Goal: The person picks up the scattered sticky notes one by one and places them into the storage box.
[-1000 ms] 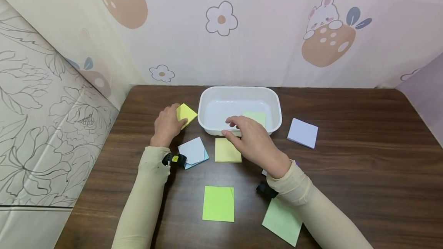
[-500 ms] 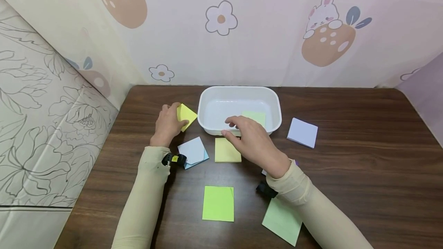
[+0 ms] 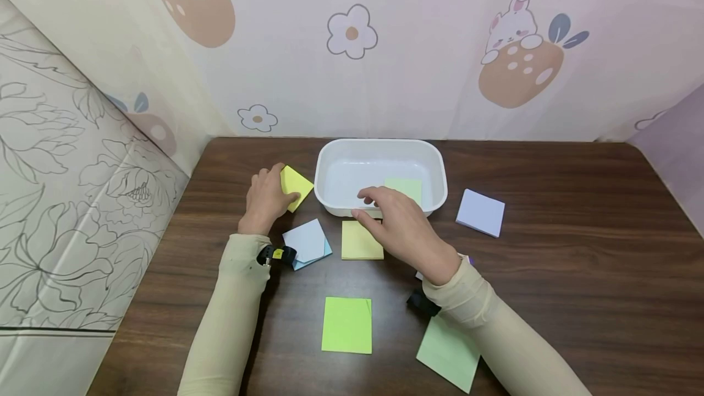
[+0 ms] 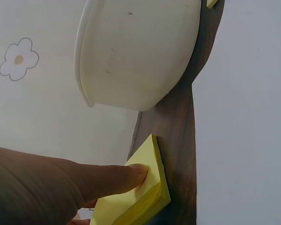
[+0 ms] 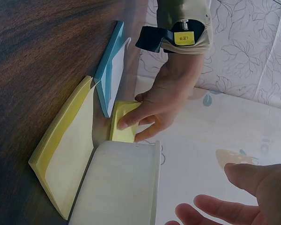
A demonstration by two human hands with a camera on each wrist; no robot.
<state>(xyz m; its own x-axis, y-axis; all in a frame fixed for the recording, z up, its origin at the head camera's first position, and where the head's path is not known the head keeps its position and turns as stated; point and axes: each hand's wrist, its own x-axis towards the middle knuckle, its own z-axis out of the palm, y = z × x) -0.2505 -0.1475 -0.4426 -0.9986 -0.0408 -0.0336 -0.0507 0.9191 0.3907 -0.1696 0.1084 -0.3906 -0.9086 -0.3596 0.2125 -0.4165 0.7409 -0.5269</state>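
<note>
Inside the white tub [image 3: 352, 171], green paper [image 3: 409, 186]

It looks like a homely corner, with bunny-print wall covering [image 3: 418, 78] behind a wood-grain table [image 3: 577, 249].

The right grip [image 3: 404, 225] hangs over the near rim of the tub [image 3: 352, 167], in the way of a reach from the front; the tub's left half is free from above; the left grip [image 3: 266, 197] and its yellow pad [image 3: 296, 186] block the tub's left side; the backdrop [image 3: 429, 78] bars the far edge; the table [image 3: 583, 231] offers wide room at right; a strip passes between the cream pad [image 3: 360, 240] and lime pad [image 3: 346, 326].
</note>
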